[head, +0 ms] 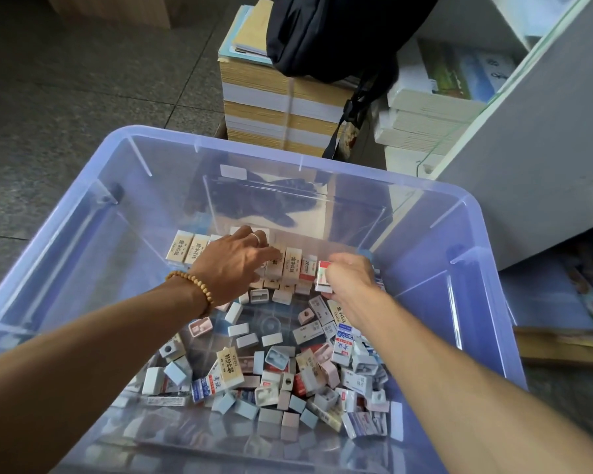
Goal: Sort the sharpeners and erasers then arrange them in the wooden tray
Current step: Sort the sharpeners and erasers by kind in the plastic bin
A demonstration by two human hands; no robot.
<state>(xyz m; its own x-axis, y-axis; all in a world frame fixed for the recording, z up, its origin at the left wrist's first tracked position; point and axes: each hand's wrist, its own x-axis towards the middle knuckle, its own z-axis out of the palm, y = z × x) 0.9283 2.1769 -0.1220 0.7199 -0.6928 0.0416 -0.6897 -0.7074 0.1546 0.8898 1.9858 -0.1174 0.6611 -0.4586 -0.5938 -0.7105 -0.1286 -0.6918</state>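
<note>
Two hands lining up erasers at the far end of a plastic bin (pixel 83 213).

Left hand (pixel 235 265), fingers spread, presses on the standing row of erasers (pixel 189 249); right hand (pixel 348 280) pinches a red-and-white eraser (pixel 322 273) at the row's end. Nearer than both hands, a mixed heap of sharpeners and erasers (pixel 281 374) remains unsorted. No wooden tray is visible.

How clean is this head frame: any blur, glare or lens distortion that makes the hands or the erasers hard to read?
Head view: wide-angle bending bows the clear plastic bin rim; the right hand is motion-smeared, the left hand sharper. Daylight glare and reflections streak the bin's far wall and near wall, veiling pieces there. Printing on the row of erasers is legible; the black bag is soft.
</note>
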